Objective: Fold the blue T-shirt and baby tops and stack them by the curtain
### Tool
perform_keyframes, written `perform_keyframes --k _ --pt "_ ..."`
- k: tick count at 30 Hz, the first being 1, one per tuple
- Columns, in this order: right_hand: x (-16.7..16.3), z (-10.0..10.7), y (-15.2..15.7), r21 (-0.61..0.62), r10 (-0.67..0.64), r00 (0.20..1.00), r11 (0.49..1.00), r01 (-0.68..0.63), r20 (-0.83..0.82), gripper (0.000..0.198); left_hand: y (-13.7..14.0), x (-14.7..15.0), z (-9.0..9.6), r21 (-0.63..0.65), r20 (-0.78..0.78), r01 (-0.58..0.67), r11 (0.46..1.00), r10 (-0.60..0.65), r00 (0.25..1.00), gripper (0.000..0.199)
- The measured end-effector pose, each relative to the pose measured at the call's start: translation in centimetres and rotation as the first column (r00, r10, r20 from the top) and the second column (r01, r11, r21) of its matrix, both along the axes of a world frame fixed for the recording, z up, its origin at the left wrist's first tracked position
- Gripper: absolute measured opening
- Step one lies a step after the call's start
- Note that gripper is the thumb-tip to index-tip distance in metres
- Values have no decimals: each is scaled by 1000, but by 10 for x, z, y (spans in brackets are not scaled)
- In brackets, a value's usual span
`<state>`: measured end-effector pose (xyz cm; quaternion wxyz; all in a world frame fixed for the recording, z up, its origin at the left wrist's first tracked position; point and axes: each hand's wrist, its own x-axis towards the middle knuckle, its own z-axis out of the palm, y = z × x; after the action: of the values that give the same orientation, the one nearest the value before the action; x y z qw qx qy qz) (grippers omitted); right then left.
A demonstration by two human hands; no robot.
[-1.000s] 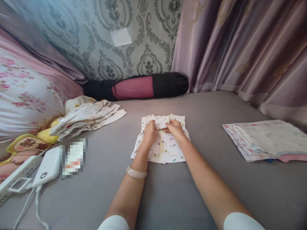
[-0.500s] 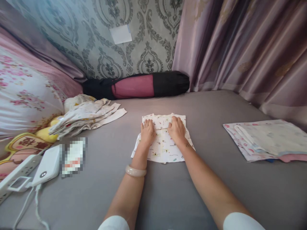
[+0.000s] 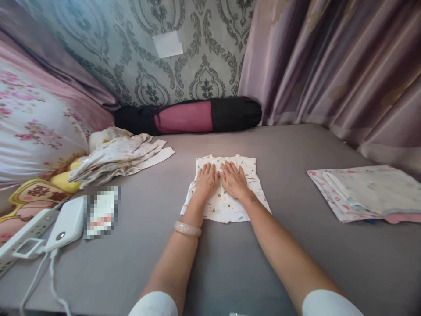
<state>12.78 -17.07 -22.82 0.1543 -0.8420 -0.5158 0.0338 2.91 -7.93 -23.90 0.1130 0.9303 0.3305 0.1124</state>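
Gently smooth outward from near frame centre, left hand (image 3: pixel 206 182) and right hand (image 3: pixel 234 181) flat on the printed garment (image 3: pixel 226 213), fingers slightly spread

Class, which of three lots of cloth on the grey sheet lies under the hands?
The white printed garment at centre, under left hand and right hand; the left rumpled pile and right folded stack lie untouched.
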Motion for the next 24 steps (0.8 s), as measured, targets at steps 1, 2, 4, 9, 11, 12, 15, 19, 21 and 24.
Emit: perform_keyframes --k 1,2,4,9,11,12,15,19,21,24 --pt "0 0 0 -9 -27 1000 1000 27 7 55 2 1 0 22 -29 -24 999 25 999 55" --pt "1 0 0 -17 -57 998 998 57 18 55 4 1 1 46 -54 -42 998 44 998 57" --pt "3 -1 -1 -33 -111 993 993 113 41 55 11 3 1 87 -82 -63 994 70 994 60" --pt "8 -4 -5 -47 -182 980 981 186 83 55 38 2 0 50 -110 -96 994 101 989 62" --pt "8 -5 -5 -52 -188 978 980 193 92 55 48 -1 0 24 -101 -73 997 75 992 62" --pt "8 -5 -5 -54 -187 978 980 193 94 55 52 -2 0 12 -94 -51 999 52 994 61" --pt "8 -4 -3 -59 -182 979 980 188 91 55 58 -6 0 -8 -62 -1 1000 0 998 60" --pt "9 1 -4 -109 -159 986 980 164 55 58 59 -12 -3 -35 27 -31 999 32 999 62" --pt "8 4 -12 -146 -123 992 981 124 19 61 60 -20 -4 -96 65 -50 994 56 996 61" --pt "-1 5 -34 -173 -35 999 984 33 -6 66 59 -40 -2 -171 115 -57 984 77 990 52"
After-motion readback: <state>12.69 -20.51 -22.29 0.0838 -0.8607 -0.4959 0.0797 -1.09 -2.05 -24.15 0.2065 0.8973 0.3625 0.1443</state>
